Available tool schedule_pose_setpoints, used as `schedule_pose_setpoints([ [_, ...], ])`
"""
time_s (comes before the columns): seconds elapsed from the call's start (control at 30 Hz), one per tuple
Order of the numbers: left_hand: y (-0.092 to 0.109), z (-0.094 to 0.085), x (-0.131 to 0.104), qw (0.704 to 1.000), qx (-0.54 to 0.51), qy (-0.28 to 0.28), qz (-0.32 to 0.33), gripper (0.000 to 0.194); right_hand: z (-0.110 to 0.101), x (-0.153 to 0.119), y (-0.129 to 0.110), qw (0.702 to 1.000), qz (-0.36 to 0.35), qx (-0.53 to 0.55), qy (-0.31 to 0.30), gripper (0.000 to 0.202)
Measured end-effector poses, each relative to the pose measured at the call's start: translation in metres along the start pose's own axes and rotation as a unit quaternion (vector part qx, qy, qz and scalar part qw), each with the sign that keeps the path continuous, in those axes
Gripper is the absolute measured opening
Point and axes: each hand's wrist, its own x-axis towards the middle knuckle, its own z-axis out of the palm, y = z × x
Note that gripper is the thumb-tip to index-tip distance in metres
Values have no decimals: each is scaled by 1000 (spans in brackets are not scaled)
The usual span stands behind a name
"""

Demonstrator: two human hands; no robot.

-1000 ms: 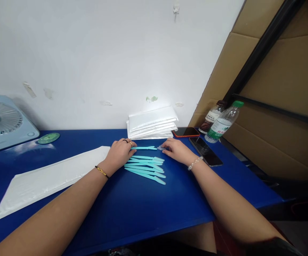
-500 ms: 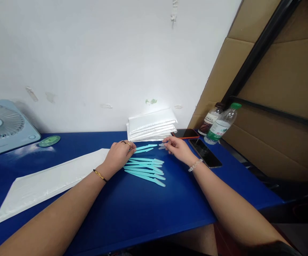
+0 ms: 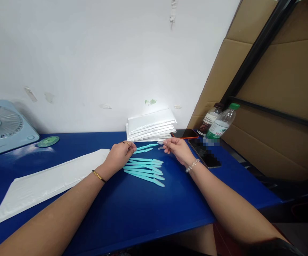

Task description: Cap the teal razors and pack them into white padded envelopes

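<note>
My left hand (image 3: 120, 153) is closed in a pinch on the handle ends of two turquoise eyebrow razors (image 3: 146, 146), whose blade ends point right. Facing them, my right hand (image 3: 178, 149) pinches a small translucent blade cap (image 3: 160, 142) just off the razor tips. A second clear piece (image 3: 161, 148) shows below it by the fingers; whether it is held I cannot tell. Several more turquoise eyebrow razors (image 3: 145, 171) lie fanned out on the blue table (image 3: 143, 209), nearer to me. A long white padded envelope (image 3: 52, 183) lies flat beneath and left of my left wrist.
A stack of white padded envelopes (image 3: 151, 122) stands against the wall. To its right lie an orange-edged phone (image 3: 186, 133) and a black phone (image 3: 204, 153). Two drink bottles (image 3: 220, 122) stand behind them. At left are a light blue fan (image 3: 7, 124) and a green disc (image 3: 48, 141).
My right hand's fingers have closed more tightly around the clear cap and shifted slightly left. My left hand keeps its hold on the razors, almost still.
</note>
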Motion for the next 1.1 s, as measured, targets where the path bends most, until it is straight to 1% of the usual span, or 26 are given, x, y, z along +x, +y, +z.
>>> schedule_pose_setpoints([
  [0.2, -1, 2, 1, 999, -48, -11, -11, 27, 5, -1, 2, 999, -8, -16, -36, 38],
  [0.27, 1, 2, 0, 998, -63, -23, -13, 28, 8, -3, 3, 998, -8, -19, -59, 37],
  [0.33, 4, 1, -1, 996, -71, -47, -13, 29, 8, -4, 3, 995, -4, -31, -91, 36],
  [0.4, 6, -1, -2, 994, -74, -74, -10, 29, 4, -5, 3, 989, 0, -76, -127, 34],
  [0.43, 7, -2, -2, 994, -72, -83, -6, 30, 1, -4, 2, 984, -4, -112, -135, 32],
  [0.47, 8, -3, -3, 994, -64, -85, -1, 30, -3, -3, 2, 979, -17, -159, -129, 31],
  [0.53, 7, -4, -3, 997, -29, -69, 12, 28, -12, 1, 1, 957, -71, -269, -78, 26],
  [0.6, 4, -2, -1, 999, 23, -41, 14, 26, -19, 7, 3, 918, -135, -374, -21, 20],
  [0.63, 1, 0, 0, 998, 45, -32, 11, 26, -21, 10, 5, 896, -157, -415, -8, 18],
  [0.67, -1, 2, 1, 998, 59, -28, 6, 25, -22, 12, 7, 879, -169, -446, -8, 17],
  [0.73, -7, 6, 3, 997, 63, -32, -4, 22, -22, 17, 12, 861, -176, -476, -28, 14],
  [0.8, -11, 9, 5, 998, 50, -39, -11, 18, -18, 20, 16, 861, -176, -474, -46, 11],
  [0.87, -13, 11, 6, 998, 38, -39, -15, 17, -13, 21, 18, 870, -177, -456, -59, 10],
  [0.97, -14, 12, 7, 999, 30, -37, -12, 18, -5, 20, 18, 879, -177, -436, -74, 10],
  [1.1, -15, 13, 8, 999, 26, -36, -7, 19, 4, 17, 15, 882, -173, -427, -97, 10],
])
